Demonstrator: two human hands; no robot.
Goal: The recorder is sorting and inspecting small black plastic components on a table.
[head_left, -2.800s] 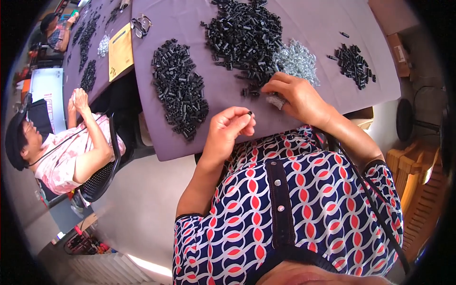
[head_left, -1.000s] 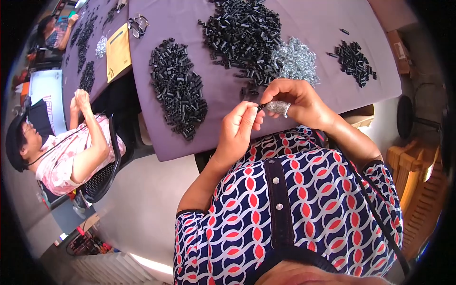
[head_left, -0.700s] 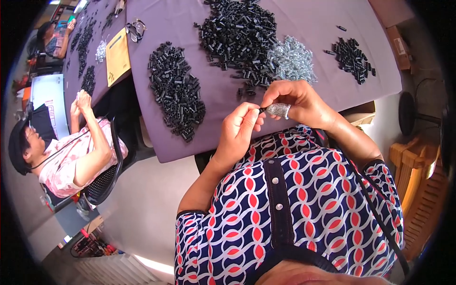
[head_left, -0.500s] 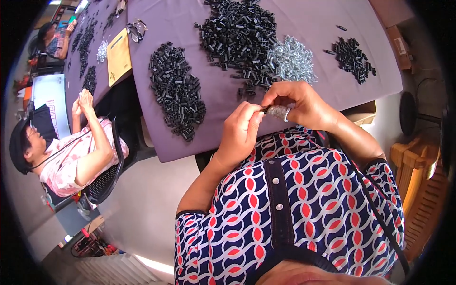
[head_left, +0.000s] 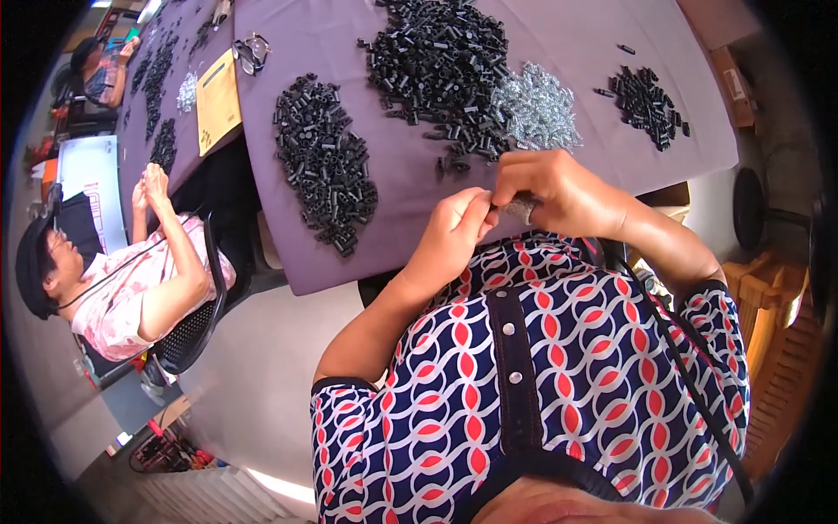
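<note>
Our hands meet just over the near edge of the purple tabletop (head_left: 410, 210). Our right hand (head_left: 550, 188) is curled shut around a small bunch of silvery metal pieces (head_left: 524, 208); our left hand (head_left: 454, 231) pinches its fingertips against them. Just beyond lie a heap of silver parts (head_left: 537, 109) and piles of black tubular parts (head_left: 327, 166).

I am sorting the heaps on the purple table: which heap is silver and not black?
The heap of small shiny silver metal parts, just beyond the right hand; all other heaps are black.
</note>
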